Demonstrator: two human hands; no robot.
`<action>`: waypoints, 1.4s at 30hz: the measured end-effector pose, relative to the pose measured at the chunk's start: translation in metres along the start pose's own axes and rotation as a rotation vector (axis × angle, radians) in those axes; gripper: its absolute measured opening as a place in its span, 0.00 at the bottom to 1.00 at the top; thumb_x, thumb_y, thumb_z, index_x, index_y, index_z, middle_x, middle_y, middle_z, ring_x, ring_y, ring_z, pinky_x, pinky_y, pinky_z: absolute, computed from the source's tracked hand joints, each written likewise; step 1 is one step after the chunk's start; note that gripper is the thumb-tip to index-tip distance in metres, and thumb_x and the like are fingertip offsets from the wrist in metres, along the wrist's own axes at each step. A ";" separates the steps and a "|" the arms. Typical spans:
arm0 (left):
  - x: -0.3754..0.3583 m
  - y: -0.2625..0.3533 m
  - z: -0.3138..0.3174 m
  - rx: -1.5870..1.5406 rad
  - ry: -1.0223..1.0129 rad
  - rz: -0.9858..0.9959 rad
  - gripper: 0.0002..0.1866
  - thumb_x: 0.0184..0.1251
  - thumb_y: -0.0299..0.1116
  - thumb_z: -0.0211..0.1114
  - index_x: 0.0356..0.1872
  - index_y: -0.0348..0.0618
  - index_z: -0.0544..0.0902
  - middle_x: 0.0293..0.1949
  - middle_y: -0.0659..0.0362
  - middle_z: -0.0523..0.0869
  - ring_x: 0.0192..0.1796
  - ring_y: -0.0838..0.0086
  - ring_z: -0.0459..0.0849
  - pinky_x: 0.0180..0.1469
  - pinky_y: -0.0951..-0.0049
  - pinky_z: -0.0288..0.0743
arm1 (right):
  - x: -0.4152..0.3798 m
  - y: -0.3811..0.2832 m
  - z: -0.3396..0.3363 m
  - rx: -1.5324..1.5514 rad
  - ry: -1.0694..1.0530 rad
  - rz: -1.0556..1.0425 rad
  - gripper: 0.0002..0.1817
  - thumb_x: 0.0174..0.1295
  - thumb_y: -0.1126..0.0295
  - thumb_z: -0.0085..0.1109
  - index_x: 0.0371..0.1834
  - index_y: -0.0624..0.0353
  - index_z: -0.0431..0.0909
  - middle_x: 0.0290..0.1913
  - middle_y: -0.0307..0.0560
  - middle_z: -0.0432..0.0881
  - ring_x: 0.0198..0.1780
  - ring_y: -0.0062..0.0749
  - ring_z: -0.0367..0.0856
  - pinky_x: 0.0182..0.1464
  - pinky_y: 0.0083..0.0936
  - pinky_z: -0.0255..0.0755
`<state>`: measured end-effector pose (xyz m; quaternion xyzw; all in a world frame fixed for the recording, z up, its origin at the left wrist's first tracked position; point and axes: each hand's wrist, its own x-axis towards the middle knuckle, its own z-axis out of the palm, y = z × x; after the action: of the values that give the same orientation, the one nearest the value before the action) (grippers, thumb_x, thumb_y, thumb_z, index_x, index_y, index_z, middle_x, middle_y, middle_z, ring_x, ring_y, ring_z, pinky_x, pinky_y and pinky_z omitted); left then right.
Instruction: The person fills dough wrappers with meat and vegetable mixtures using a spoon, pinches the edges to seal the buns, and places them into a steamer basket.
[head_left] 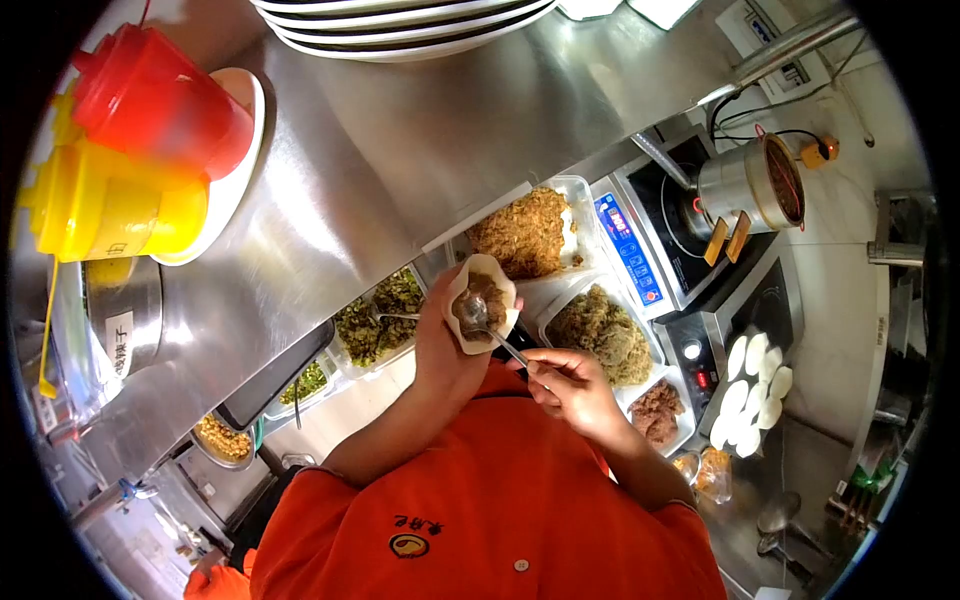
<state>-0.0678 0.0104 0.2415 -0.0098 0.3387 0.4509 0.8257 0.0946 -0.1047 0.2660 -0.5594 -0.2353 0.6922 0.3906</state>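
Observation:
In my left hand a round of pale dough is cupped, with brown filling inside it. My right hand grips the handle of a metal spoon, whose bowl rests in the filling. Around my hands stand white trays: one with orange-brown shredded filling, one with greenish-beige filling, one with dark pinkish meat. To the left is a tray of chopped greens with a spoon in it.
A steel shelf holds stacked plates and red and yellow squeeze containers. At the right are an induction cooker, a steel pot and white oval pieces. Another person's orange sleeve shows lower left.

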 end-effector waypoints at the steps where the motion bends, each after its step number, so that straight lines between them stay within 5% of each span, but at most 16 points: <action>1: 0.000 0.003 0.002 -0.107 0.032 -0.067 0.22 0.86 0.48 0.48 0.56 0.41 0.80 0.48 0.52 0.88 0.48 0.59 0.88 0.53 0.58 0.84 | -0.002 -0.004 -0.001 0.000 0.000 0.000 0.12 0.79 0.75 0.55 0.58 0.64 0.85 0.26 0.37 0.80 0.22 0.14 0.72 0.21 0.15 0.63; 5: 0.012 0.001 -0.039 -0.034 -0.177 -0.098 0.18 0.85 0.44 0.51 0.58 0.41 0.81 0.51 0.53 0.87 0.55 0.61 0.88 0.61 0.56 0.82 | 0.000 -0.006 0.001 0.058 -0.030 0.118 0.13 0.78 0.77 0.54 0.58 0.68 0.84 0.25 0.38 0.77 0.21 0.14 0.67 0.20 0.14 0.56; 15: 0.014 0.003 -0.028 -0.164 -0.052 -0.123 0.20 0.84 0.45 0.48 0.55 0.41 0.81 0.49 0.50 0.88 0.51 0.56 0.88 0.58 0.54 0.83 | -0.001 -0.027 -0.018 0.511 -0.235 0.489 0.17 0.78 0.73 0.55 0.60 0.78 0.80 0.24 0.36 0.70 0.19 0.11 0.55 0.15 0.10 0.48; 17: 0.017 0.003 -0.031 -0.147 -0.126 -0.108 0.20 0.85 0.45 0.45 0.54 0.42 0.81 0.49 0.50 0.88 0.52 0.56 0.87 0.60 0.51 0.82 | -0.003 -0.033 -0.019 0.472 -0.240 0.458 0.15 0.77 0.72 0.56 0.56 0.74 0.83 0.25 0.34 0.71 0.20 0.11 0.59 0.15 0.11 0.49; 19: 0.015 0.003 -0.027 -0.128 -0.202 -0.098 0.21 0.87 0.45 0.43 0.53 0.43 0.82 0.49 0.50 0.87 0.53 0.56 0.87 0.61 0.48 0.81 | 0.005 -0.031 -0.024 0.414 -0.219 0.212 0.14 0.77 0.74 0.55 0.57 0.74 0.83 0.25 0.34 0.72 0.20 0.10 0.59 0.15 0.11 0.49; 23: 0.009 0.008 -0.013 -0.160 -0.062 -0.132 0.24 0.88 0.48 0.40 0.55 0.42 0.82 0.52 0.51 0.87 0.56 0.55 0.86 0.64 0.47 0.79 | 0.012 -0.037 -0.019 0.446 -0.141 0.331 0.15 0.77 0.74 0.55 0.58 0.75 0.82 0.25 0.35 0.73 0.19 0.10 0.58 0.15 0.10 0.49; 26: 0.030 0.013 -0.056 -0.011 -0.436 -0.148 0.24 0.87 0.44 0.40 0.59 0.40 0.80 0.56 0.50 0.86 0.59 0.55 0.85 0.62 0.52 0.80 | 0.003 -0.035 -0.025 0.452 -0.168 0.314 0.15 0.78 0.73 0.55 0.57 0.75 0.82 0.24 0.35 0.72 0.18 0.10 0.58 0.15 0.11 0.49; 27: 0.026 0.013 -0.050 -0.012 -0.432 -0.146 0.24 0.87 0.44 0.40 0.59 0.40 0.80 0.56 0.50 0.86 0.59 0.55 0.85 0.62 0.52 0.80 | 0.001 -0.033 -0.026 0.468 -0.185 0.308 0.15 0.77 0.73 0.56 0.57 0.75 0.82 0.24 0.35 0.72 0.18 0.10 0.58 0.15 0.11 0.49; 29: 0.017 0.012 -0.032 -0.199 -0.053 -0.073 0.22 0.84 0.43 0.43 0.57 0.40 0.81 0.55 0.51 0.85 0.58 0.57 0.84 0.63 0.56 0.79 | 0.008 -0.018 -0.025 0.457 -0.171 0.252 0.15 0.77 0.73 0.56 0.57 0.74 0.83 0.24 0.34 0.72 0.19 0.10 0.58 0.16 0.12 0.48; 34: 0.024 0.008 -0.030 -0.297 -0.056 -0.122 0.22 0.84 0.44 0.43 0.60 0.41 0.80 0.56 0.51 0.85 0.59 0.59 0.84 0.66 0.56 0.79 | 0.020 -0.012 -0.023 0.429 -0.206 0.232 0.16 0.76 0.72 0.56 0.59 0.72 0.82 0.23 0.31 0.69 0.19 0.10 0.57 0.18 0.13 0.47; 37: 0.029 0.004 -0.041 -0.294 -0.289 -0.112 0.21 0.86 0.41 0.42 0.63 0.39 0.78 0.59 0.48 0.83 0.64 0.56 0.82 0.70 0.50 0.76 | 0.024 -0.012 -0.022 0.407 -0.143 0.199 0.15 0.76 0.72 0.56 0.59 0.72 0.82 0.23 0.31 0.68 0.19 0.10 0.56 0.18 0.13 0.46; 40: 0.030 0.004 -0.060 -0.351 -0.153 -0.093 0.22 0.85 0.39 0.42 0.65 0.38 0.77 0.60 0.47 0.83 0.65 0.56 0.81 0.72 0.50 0.75 | 0.037 0.000 -0.040 0.587 -0.418 0.216 0.14 0.77 0.73 0.54 0.58 0.70 0.83 0.23 0.35 0.72 0.19 0.10 0.61 0.16 0.13 0.54; 42: 0.028 0.009 -0.067 0.126 0.043 0.079 0.22 0.85 0.37 0.41 0.66 0.39 0.77 0.59 0.47 0.84 0.65 0.56 0.82 0.72 0.50 0.75 | 0.044 -0.007 -0.046 0.367 -0.157 0.056 0.14 0.76 0.78 0.51 0.58 0.69 0.83 0.28 0.39 0.79 0.19 0.14 0.67 0.17 0.13 0.63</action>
<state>-0.1013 0.0148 0.1768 0.0459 0.3841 0.4606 0.7989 0.1379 -0.0708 0.2331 -0.4292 -0.1192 0.7757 0.4471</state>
